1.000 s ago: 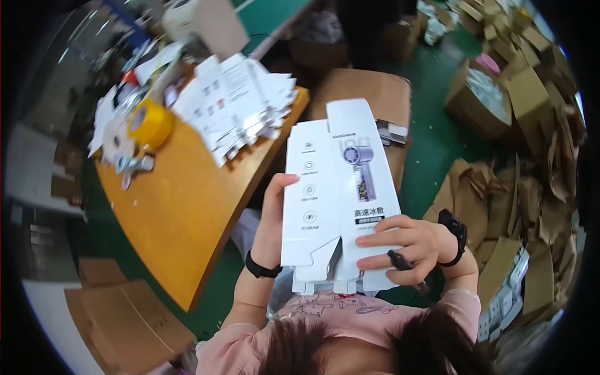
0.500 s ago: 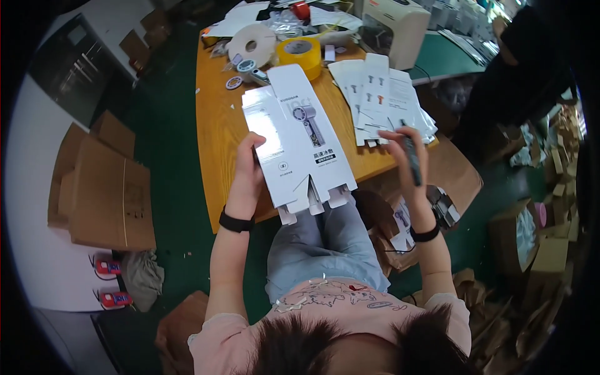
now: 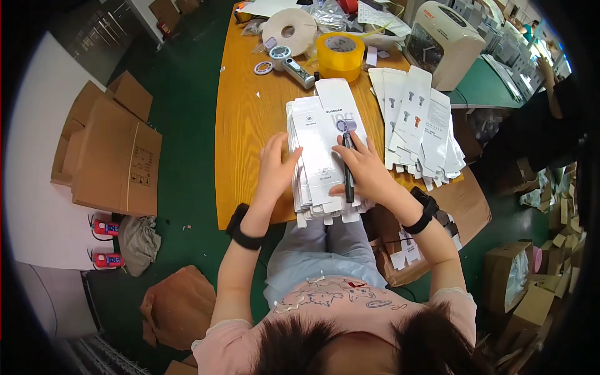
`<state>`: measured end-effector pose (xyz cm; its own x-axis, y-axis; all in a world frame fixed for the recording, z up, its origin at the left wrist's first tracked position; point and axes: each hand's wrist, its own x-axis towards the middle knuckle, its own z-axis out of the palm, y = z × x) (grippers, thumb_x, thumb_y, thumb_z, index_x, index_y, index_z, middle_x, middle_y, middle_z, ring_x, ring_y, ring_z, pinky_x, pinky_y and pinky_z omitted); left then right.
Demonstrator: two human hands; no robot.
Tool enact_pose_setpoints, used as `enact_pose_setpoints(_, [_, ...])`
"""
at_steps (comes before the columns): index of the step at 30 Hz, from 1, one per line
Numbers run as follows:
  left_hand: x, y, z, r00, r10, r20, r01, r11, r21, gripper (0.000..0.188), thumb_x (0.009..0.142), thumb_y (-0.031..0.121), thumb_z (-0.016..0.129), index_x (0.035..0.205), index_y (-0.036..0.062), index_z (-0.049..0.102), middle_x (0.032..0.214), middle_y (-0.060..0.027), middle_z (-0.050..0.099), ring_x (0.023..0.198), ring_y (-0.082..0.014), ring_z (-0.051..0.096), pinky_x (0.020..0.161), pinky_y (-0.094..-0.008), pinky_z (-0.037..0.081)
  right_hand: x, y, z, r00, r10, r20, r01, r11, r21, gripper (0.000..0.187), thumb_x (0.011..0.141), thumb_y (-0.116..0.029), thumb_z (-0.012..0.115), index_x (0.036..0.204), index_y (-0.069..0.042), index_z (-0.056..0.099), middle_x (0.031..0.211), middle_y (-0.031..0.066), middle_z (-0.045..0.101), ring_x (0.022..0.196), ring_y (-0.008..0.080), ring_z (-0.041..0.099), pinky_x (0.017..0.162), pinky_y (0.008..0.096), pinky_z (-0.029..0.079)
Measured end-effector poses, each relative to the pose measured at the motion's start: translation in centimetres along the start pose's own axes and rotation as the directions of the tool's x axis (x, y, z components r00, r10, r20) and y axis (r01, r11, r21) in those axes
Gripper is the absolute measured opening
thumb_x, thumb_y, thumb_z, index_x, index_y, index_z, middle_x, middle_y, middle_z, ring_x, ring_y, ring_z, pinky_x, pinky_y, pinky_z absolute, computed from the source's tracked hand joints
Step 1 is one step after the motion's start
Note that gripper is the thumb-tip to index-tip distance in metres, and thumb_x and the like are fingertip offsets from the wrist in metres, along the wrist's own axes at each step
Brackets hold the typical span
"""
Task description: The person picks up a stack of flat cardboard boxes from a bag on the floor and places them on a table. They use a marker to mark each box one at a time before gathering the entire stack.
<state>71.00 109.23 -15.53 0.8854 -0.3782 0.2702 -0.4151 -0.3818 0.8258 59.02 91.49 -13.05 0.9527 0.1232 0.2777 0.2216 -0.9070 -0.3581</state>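
A stack of flattened white cardboard boxes (image 3: 315, 147) lies near the front edge of the wooden table, its top box printed with a handheld fan. At the stack's left side, my left hand (image 3: 276, 167) is open, thumb and fingers apart, touching or very close to the edge. My right hand (image 3: 372, 175) rests over the right part of the stack. It holds a black marker (image 3: 349, 175) between its fingers, the pen lying lengthwise above the box. To the right, a looser, fanned pile of similar flat boxes (image 3: 409, 119) lies on the table.
Beyond the stack are a silver handheld fan (image 3: 297, 72), a yellow tape roll (image 3: 340, 56) and a large white roll (image 3: 289, 31). A cream machine (image 3: 445, 47) stands at the back right. Cardboard cartons (image 3: 119, 156) sit left on the floor; a person in dark clothes (image 3: 531, 131) is at right.
The flat box in my left hand has come down onto a stack, and that hand has let go. My right hand has moved left from beside the other pile, still with the marker.
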Motion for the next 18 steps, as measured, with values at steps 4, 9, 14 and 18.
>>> enact_pose_setpoints(4, [-3.9,1.9,-0.7,0.967,0.158,0.199,-0.146,0.987,-0.072,0.047,0.072,0.02,0.065,0.11,-0.0035,0.047,0.114,-0.0205,0.046,0.111,-0.0316,0.039,0.094,-0.038,0.03,-0.6,0.4,-1.3,0.99,-0.085,0.113,0.096,0.991,-0.094,0.079,0.06,-0.048,0.068,0.118,-0.004,0.04,0.123,0.0196,0.042,0.12,0.0443,0.027,0.097,0.0558,0.017])
enact_pose_setpoints(9, [-4.9,2.5,-0.2,0.963,0.236,0.133,-0.257,0.952,0.165,0.048,0.07,0.009,0.064,0.113,-0.0028,0.045,0.106,-0.0194,0.048,0.098,-0.031,0.047,0.083,-0.0369,0.039,-1.4,-0.3,-2.3,0.987,-0.098,0.124,0.103,0.994,-0.031,0.074,0.062,-0.044,0.069,0.118,-0.004,0.04,0.121,0.0183,0.044,0.119,0.0419,0.031,0.098,0.0508,0.022])
enact_pose_setpoints(14, [-4.1,1.3,-3.2,0.964,-0.096,0.247,0.109,0.993,-0.039,0.047,0.072,0.001,0.061,0.115,-0.0038,0.041,0.098,-0.0162,0.05,0.082,-0.0237,0.054,0.069,-0.0322,0.045,-3.3,0.1,-2.6,0.92,0.285,-0.268,-0.199,0.931,0.307,0.059,0.072,-0.031,0.066,0.117,-0.004,0.04,0.118,0.0167,0.048,0.114,0.0335,0.041,0.094,0.0397,0.032])
enact_pose_setpoints(18, [-4.3,3.3,-6.2,0.978,-0.204,-0.034,0.157,0.839,-0.522,0.038,0.076,-0.003,0.055,0.114,-0.0023,0.045,0.08,-0.0074,0.052,0.07,-0.01,0.052,0.061,-0.0223,0.043,-3.9,0.2,-3.3,0.811,0.446,-0.378,-0.219,0.831,0.511,0.05,0.079,-0.023,0.06,0.118,-0.003,0.038,0.116,0.0172,0.049,0.108,0.0275,0.048,0.09,0.0332,0.037])
